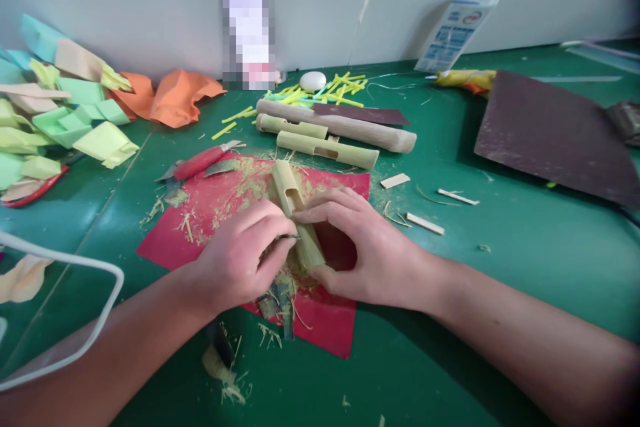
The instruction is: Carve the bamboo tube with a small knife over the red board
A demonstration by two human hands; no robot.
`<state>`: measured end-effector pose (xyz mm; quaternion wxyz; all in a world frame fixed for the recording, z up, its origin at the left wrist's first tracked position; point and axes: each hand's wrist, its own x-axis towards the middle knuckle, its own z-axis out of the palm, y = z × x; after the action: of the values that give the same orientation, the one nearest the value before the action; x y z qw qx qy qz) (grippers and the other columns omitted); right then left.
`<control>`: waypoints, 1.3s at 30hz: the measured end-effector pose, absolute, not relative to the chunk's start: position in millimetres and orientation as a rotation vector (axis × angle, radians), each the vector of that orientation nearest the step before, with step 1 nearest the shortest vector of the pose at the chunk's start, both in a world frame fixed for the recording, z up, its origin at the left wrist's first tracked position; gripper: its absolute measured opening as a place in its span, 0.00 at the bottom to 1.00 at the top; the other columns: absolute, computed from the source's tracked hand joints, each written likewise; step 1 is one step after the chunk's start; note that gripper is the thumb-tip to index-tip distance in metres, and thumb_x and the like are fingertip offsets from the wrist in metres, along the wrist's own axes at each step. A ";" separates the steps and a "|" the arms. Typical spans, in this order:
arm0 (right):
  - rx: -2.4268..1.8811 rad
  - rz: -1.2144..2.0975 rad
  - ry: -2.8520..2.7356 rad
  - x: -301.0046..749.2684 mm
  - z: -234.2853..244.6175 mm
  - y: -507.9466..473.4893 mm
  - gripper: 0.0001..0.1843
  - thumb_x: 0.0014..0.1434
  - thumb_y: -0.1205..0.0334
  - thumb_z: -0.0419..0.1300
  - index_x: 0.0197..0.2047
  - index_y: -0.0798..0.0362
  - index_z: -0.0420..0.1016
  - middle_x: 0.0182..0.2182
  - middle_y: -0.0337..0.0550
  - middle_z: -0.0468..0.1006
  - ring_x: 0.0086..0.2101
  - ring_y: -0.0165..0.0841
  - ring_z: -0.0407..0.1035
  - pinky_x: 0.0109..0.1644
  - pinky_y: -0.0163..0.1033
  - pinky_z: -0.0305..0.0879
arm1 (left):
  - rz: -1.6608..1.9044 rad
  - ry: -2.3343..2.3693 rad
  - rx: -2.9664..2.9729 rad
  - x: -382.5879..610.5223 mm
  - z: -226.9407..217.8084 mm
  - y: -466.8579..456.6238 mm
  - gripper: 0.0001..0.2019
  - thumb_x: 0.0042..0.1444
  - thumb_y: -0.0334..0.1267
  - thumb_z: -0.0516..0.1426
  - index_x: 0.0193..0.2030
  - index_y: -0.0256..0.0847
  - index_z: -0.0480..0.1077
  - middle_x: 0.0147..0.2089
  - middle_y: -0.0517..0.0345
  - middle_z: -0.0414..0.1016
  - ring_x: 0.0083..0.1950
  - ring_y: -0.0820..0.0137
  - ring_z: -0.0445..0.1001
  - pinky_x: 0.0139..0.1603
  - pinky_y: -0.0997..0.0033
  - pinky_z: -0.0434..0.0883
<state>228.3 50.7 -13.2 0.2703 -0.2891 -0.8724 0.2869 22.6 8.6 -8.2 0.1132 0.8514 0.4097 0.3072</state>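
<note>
A pale green bamboo tube with a cut notch lies across a red sheet on the green table. My right hand is wrapped round its near end, index finger laid along the top. Pressed against the tube's left side, my left hand is closed on a small metal blade, only the tip of which shows. Shavings and green peelings lie under both hands.
Behind the sheet lie two more bamboo pieces, a wooden stick, a red-handled knife, yellow strips and a white oval object. Folded coloured paper piles at left. Sandpaper lies right. Wood slivers scatter nearby.
</note>
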 end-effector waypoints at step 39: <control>-0.798 0.745 -2.315 231.7 -14.4 55.2 0.26 0.47 0.60 0.67 0.51 0.48 0.72 0.48 0.46 0.73 0.48 0.41 0.65 0.53 0.50 0.62 | 0.761 0.928 2.458 21.4 -11.6 12.0 0.04 0.59 0.29 0.52 0.40 0.39 0.66 0.33 0.56 0.72 0.33 0.72 0.69 0.33 0.71 0.66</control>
<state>231.7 55.2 -14.4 0.2870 -0.2987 -0.8664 0.2789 21.4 12.0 -11.6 0.2016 0.8801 0.3323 0.2725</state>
